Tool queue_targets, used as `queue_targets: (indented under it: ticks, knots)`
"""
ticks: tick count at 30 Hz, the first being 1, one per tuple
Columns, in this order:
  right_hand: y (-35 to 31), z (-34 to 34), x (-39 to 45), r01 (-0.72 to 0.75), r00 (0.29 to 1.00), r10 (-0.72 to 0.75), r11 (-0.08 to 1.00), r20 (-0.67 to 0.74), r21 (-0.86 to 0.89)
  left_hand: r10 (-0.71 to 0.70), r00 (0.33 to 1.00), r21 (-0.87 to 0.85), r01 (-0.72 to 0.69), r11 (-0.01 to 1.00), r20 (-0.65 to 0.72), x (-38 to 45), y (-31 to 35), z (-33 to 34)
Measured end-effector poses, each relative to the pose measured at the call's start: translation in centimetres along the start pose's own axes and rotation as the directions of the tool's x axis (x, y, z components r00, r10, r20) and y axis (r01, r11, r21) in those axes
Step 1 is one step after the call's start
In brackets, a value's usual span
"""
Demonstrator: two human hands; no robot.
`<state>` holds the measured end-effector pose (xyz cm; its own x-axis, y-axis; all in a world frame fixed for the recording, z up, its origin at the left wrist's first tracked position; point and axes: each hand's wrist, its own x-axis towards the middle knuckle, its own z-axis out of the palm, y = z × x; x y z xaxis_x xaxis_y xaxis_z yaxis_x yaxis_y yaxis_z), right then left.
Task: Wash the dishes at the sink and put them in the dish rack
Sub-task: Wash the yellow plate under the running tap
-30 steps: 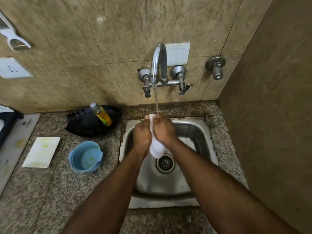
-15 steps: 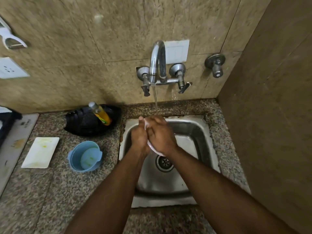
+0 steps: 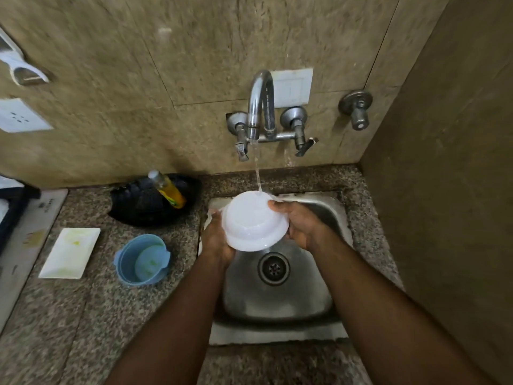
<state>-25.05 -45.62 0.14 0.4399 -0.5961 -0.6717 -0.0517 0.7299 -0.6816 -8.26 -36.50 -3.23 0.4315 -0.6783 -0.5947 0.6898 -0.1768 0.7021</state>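
Now we are holding a white bowl [image 3: 254, 222] over the sink [image 3: 327, 215], near the middle of the frame, its underside turned up toward us. Our left hand [image 3: 218, 240] is cupping the bowl's left rim from below, fingers curled round the edge, and our right hand [image 3: 298, 223] is gripping the right rim, thumb lying across the top edge. Water [image 3: 256, 168] is running from the tap [image 3: 259, 104] above and striking the bowl's far edge, just beside our right thumb. Below the bowl, the drain [image 3: 273, 268] is showing in the sink's bare steel bottom.

Left of the sink, on the counter [image 3: 83, 315], a blue cup [image 3: 143, 259] is sitting with a greenish smear inside it. Just left of that, a white rectangular plate [image 3: 69, 252] is lying flat, also smeared with yellow-green. Behind them, against the wall, a black tray [image 3: 141, 207] is holding a bottle [image 3: 168, 188] of yellow liquid that is leaning to the upper left. A white socket [image 3: 20, 115] is sitting on the wall at the left edge of the frame, and a second valve [image 3: 356, 107] is sticking out of the wall at the tap's right. A white plate [image 3: 291, 86] is fixed to the wall behind the tap.
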Motion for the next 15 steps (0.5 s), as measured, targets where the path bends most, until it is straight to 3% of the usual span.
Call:
queue_targets:
  ticks: [3, 7, 10, 13, 15]
  knots:
    - [-0.1, 1.1, -0.8, 0.171, 0.985, -0.168, 0.984, -0.046, 0.046, 0.005, 0.995, 0.228, 0.018, 0.973, -0.098, 1.0, -0.3, 0.4]
    - [-0.4, 2.6, -0.9, 0.268, 0.952, -0.293, 0.938, -0.090, -0.219, -0.115, 0.987, 0.287, 0.144, 0.947, -0.115, 0.3, -0.3, 0.8]
    - [-0.2, 3.3, -0.2, 0.255, 0.934, -0.334, 0.870, -0.126, -0.421, -0.078, 0.996, 0.393, 0.092, 0.915, -0.051, -0.5, -0.8, 2.1]
    - [0.0, 3.4, 0.3, 0.213, 0.935, -0.286, 0.926, -0.211, -0.311, 0.047, 0.999, 0.487, -0.045, 0.872, 0.009, -1.1, -1.6, 3.6]
    - [-0.4, 3.3, 0.6, 0.223, 0.924, -0.257, 0.964, -0.284, -0.149, 0.099, 0.991, 0.626, -0.130, 0.768, 0.084, -1.3, -2.1, 3.7]
